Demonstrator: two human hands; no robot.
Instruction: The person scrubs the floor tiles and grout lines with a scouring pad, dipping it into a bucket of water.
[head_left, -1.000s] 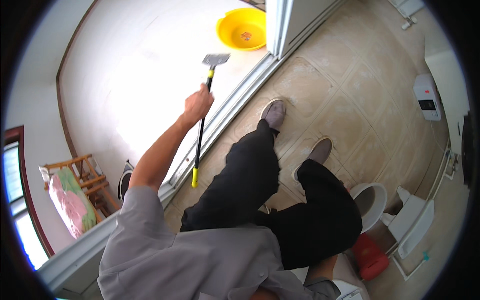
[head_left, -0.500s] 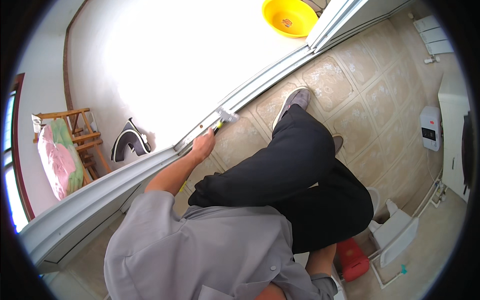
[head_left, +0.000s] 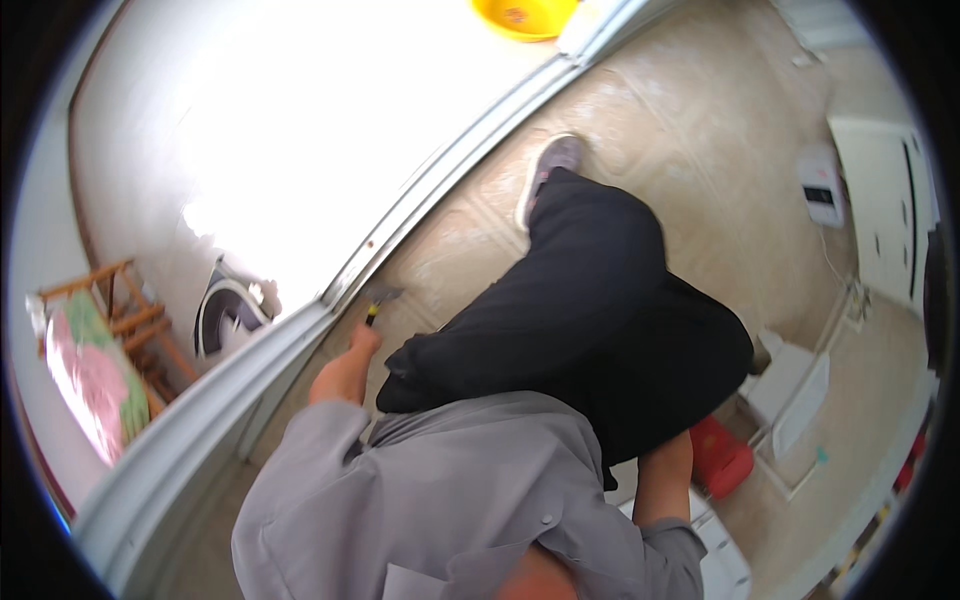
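Observation:
My left hand [head_left: 362,345] is closed round the handle of a hammer [head_left: 372,311], low over the tiled floor beside the door track. Its grey head is blurred, and the black and yellow handle shows just beyond my fingers. My right forearm [head_left: 664,478] passes down behind my black-trousered thigh, so my right hand is hidden. My legs are bent, and one grey shoe [head_left: 560,155] is planted near the track [head_left: 440,190].
A yellow basin [head_left: 527,18] lies beyond the track at the top. Left stand a wooden rack [head_left: 130,318] with a pink and green cushion [head_left: 92,370], and a dark curved object [head_left: 232,312]. Right are a red container [head_left: 722,460], a white cabinet [head_left: 870,200] and pipes.
My left hand has drawn the hammer back from the track, toward my body. The whole view has shifted and blurred a little. My right forearm shows more now.

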